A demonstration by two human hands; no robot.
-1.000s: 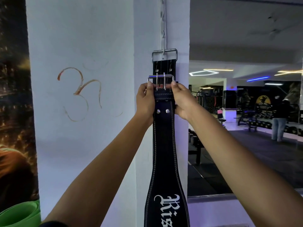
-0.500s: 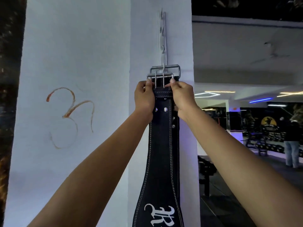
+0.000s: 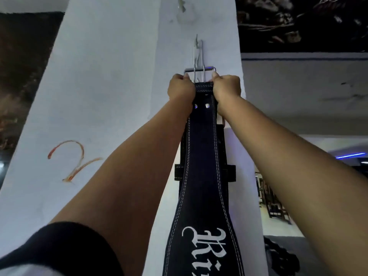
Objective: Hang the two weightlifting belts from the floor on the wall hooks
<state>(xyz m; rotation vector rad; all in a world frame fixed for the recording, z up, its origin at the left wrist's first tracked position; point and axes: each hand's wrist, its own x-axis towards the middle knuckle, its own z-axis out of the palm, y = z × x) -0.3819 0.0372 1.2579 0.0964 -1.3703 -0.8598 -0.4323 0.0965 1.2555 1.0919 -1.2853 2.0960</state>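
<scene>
Both arms are up, and the black belt (image 3: 201, 156) is pressed high against the white pillar (image 3: 111, 86). The left hand (image 3: 180, 87) is clenched round the belt's top edge on the left of the steel buckle (image 3: 199, 73); the right hand (image 3: 227, 88) is clenched round it on the right. The buckle's two prongs point straight up, over the metal hook strip (image 3: 197, 50) fixed to the pillar. Whether the buckle frame sits on a hook, I cannot tell: the prongs and knuckles cover that spot.

Behind the held belt hangs a second black belt (image 3: 229, 174), flat on the pillar; only its edges and keeper loop peek out at either side.

No bins, trays or boxes are on show.

Against half a second ago: the buckle has gone up the strip, past the other belt's buckle, which showed just above it then and is covered now. The view has tipped upward too, so the orange scrawl (image 3: 73, 162) sits lower left, and a black sleeve (image 3: 65, 250) has come in at the near left.
</scene>
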